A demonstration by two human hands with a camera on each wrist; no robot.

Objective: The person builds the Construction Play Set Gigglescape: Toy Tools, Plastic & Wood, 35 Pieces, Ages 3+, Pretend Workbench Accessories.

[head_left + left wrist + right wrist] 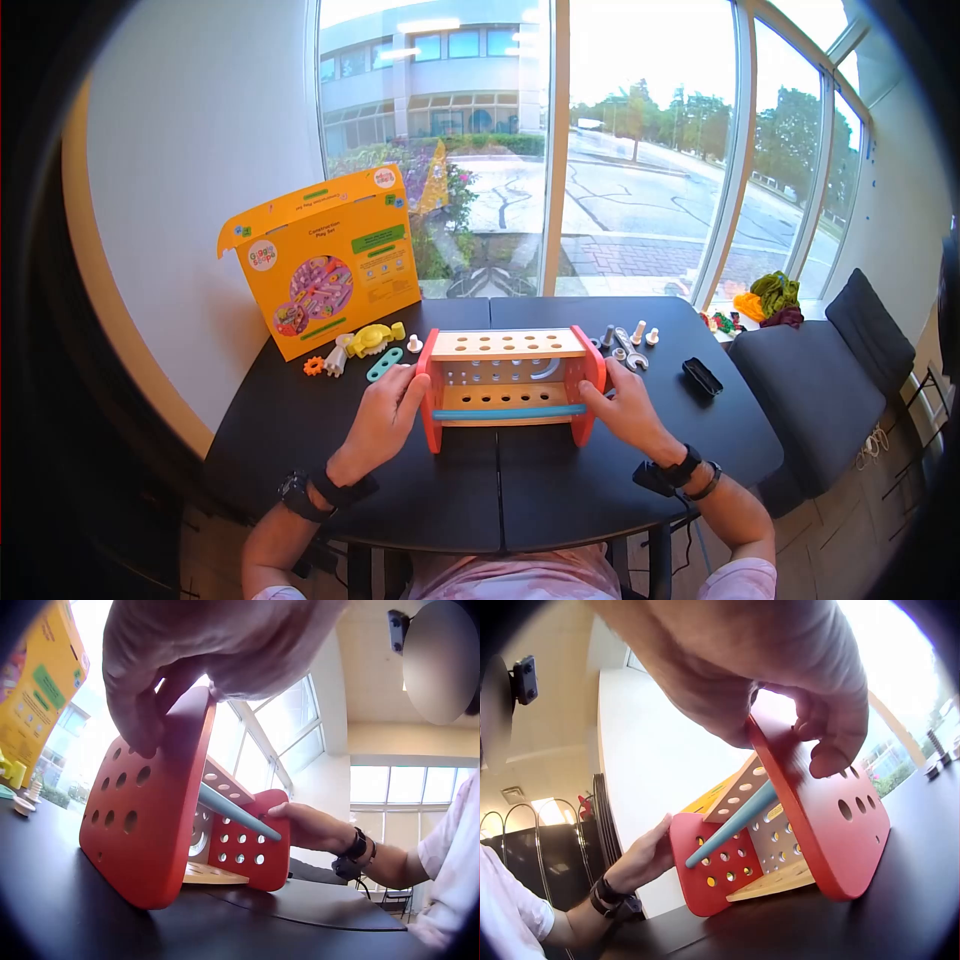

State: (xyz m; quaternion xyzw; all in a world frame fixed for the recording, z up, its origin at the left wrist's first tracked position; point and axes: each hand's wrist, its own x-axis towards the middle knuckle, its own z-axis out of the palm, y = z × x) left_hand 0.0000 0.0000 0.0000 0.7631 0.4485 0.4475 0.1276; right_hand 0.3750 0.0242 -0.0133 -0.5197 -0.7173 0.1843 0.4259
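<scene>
A toy wooden toolbox (505, 343) stands on the black table between both hands, its open side with a blue rod (510, 412) facing me. Rows of round holes run through its wooden planks and red end panels. My left hand (385, 415) grips the left red panel (142, 817) by its edge, thumb on one face and fingers over the outer one. On the opposite end, my right hand (632, 415) pinches the right red panel (840, 817) between thumb and fingers. The panels' lower edges meet the tabletop in the wrist views.
A yellow cardboard box (375, 295) stands at the back left. Before it lie an orange gear (314, 366), a yellow toy piece (368, 342) and a teal strip (385, 365). A toy wrench (629, 348), several bolts and a black case (702, 377) lie right.
</scene>
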